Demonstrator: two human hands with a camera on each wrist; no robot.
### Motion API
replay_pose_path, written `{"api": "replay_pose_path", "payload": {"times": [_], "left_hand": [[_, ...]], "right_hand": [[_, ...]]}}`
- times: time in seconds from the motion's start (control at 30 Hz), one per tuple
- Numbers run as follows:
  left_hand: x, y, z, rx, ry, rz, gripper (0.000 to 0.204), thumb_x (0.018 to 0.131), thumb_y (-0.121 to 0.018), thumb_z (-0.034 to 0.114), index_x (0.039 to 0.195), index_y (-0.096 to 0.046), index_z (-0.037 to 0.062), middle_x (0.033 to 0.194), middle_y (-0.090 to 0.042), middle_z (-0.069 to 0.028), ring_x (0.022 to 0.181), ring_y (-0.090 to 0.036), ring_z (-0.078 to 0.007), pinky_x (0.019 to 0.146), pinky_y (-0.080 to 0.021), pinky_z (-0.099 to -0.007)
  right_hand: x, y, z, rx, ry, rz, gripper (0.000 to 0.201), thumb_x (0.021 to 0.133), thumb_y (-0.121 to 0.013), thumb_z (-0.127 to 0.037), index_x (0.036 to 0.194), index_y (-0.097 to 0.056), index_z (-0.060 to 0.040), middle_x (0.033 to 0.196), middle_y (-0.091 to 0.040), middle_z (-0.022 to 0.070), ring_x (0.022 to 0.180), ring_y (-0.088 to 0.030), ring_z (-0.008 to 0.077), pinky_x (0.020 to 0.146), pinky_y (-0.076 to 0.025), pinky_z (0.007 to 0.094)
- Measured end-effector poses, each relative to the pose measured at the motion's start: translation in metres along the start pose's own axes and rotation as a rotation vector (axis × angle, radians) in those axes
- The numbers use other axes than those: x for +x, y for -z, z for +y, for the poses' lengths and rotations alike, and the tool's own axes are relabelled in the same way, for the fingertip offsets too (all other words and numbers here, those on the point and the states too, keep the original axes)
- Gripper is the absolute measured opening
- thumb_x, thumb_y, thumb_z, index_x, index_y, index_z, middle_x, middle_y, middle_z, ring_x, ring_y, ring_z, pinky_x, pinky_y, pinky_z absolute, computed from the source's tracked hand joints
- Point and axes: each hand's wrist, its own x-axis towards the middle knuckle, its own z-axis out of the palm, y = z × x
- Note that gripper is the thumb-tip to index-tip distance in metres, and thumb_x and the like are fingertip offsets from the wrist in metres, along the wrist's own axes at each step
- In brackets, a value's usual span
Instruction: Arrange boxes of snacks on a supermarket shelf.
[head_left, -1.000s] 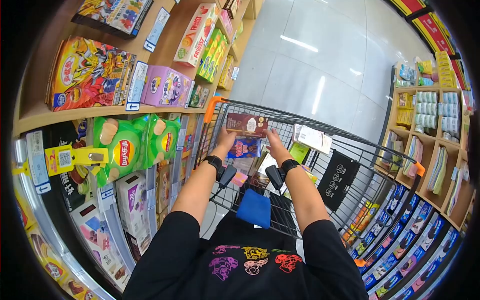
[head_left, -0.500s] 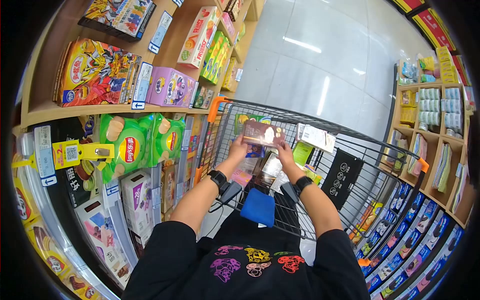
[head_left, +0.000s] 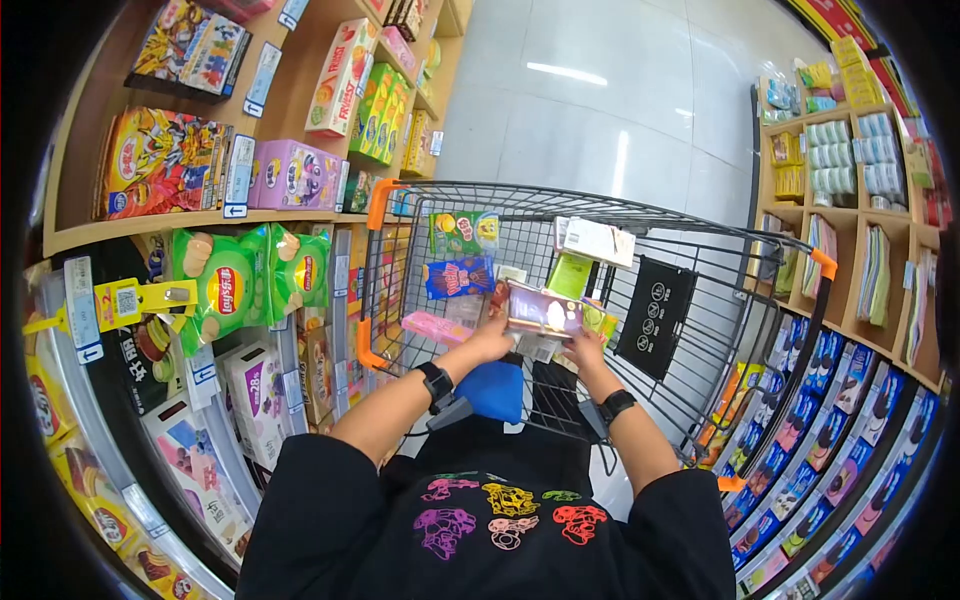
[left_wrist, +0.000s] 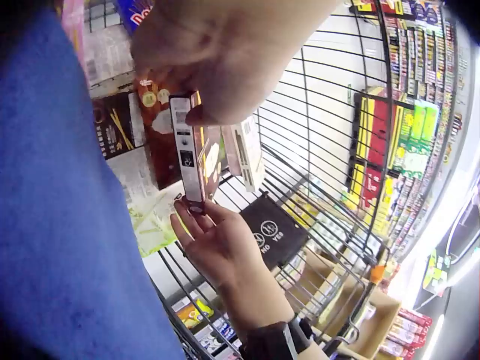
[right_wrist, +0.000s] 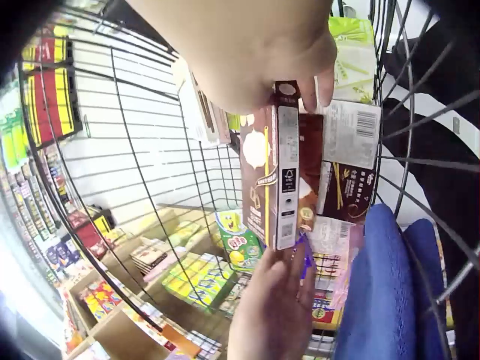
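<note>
A slim brown box point(head_left: 545, 310) is held between both hands, above the goods in the shopping cart. My left hand point(head_left: 487, 343) grips its left end and my right hand point(head_left: 587, 352) its right end. The left wrist view shows the narrow side of the box point(left_wrist: 187, 154), with the right hand's fingers point(left_wrist: 201, 223) at its lower end. From the right wrist, the box point(right_wrist: 287, 176) appears upright in the picture, the left hand point(right_wrist: 270, 315) at its bottom end. Another brown box point(right_wrist: 310, 150) lies close behind it.
The cart holds a blue pack point(head_left: 459, 277), a green pack point(head_left: 463, 232), a pink pack point(head_left: 433, 327) and white boxes point(head_left: 597, 241). A blue pouch point(head_left: 492, 392) hangs at the near side. Snack shelves point(head_left: 300, 218) stand left, more shelving point(head_left: 850, 280) right.
Both hands have brought the brown box lower and nearer the body, and it has tilted so a different face shows. The blue and green packs are now more exposed.
</note>
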Motion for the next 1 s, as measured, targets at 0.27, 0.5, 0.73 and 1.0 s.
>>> {"api": "replay_pose_path", "payload": {"times": [0.27, 0.5, 0.73, 1.0], "left_hand": [[-0.071, -0.031, 0.114, -0.069, -0.277, -0.062, 0.075, 0.081, -0.056, 0.029, 0.135, -0.019, -0.0075, 0.127, -0.041, -0.0299, 0.118, -0.043, -0.0379, 0.099, -0.035, -0.0358], [-0.088, -0.072, 0.153, -0.993, -0.249, 0.259, 0.081, 0.076, -0.061, 0.002, 0.138, -0.009, 0.0029, 0.126, -0.04, -0.0187, 0.111, -0.049, -0.0257, 0.091, -0.043, -0.0347], [-0.164, -0.083, 0.195, -1.011, -0.29, 0.232, 0.047, 0.075, -0.07, 0.007, 0.116, -0.048, 0.0026, 0.094, -0.06, -0.0083, 0.087, -0.057, -0.0131, 0.077, -0.047, -0.0274], [-0.207, -0.174, 0.225, -0.849, -0.416, 0.034, 0.058, 0.075, -0.07, 0.007, 0.124, -0.04, -0.0013, 0.088, -0.061, -0.0094, 0.079, -0.06, -0.0126, 0.069, -0.048, -0.024]], "right_hand": [[-0.029, 0.084, -0.025, 0.635, 0.138, -0.142, 0.02, 0.092, -0.043, -0.016, 0.108, -0.046, -0.0051, 0.103, -0.056, 0.0118, 0.092, -0.058, 0.0258, 0.082, -0.048, 0.0428], [-0.103, 0.101, -0.061, 0.619, 0.43, -0.145, 0.022, 0.092, -0.045, -0.012, 0.113, -0.047, -0.0056, 0.106, -0.055, 0.0076, 0.093, -0.057, 0.0195, 0.077, -0.049, 0.035], [-0.191, 0.131, -0.098, 0.62, 0.595, -0.274, 0.026, 0.092, -0.047, -0.014, 0.116, -0.048, -0.0037, 0.108, -0.058, 0.0081, 0.088, -0.061, 0.0154, 0.07, -0.052, 0.0295], [-0.233, 0.203, -0.08, 0.516, 0.533, -0.401, 0.026, 0.094, -0.043, -0.022, 0.111, -0.049, -0.0022, 0.1, -0.06, 0.0085, 0.089, -0.06, 0.0173, 0.078, -0.05, 0.0312]]}}
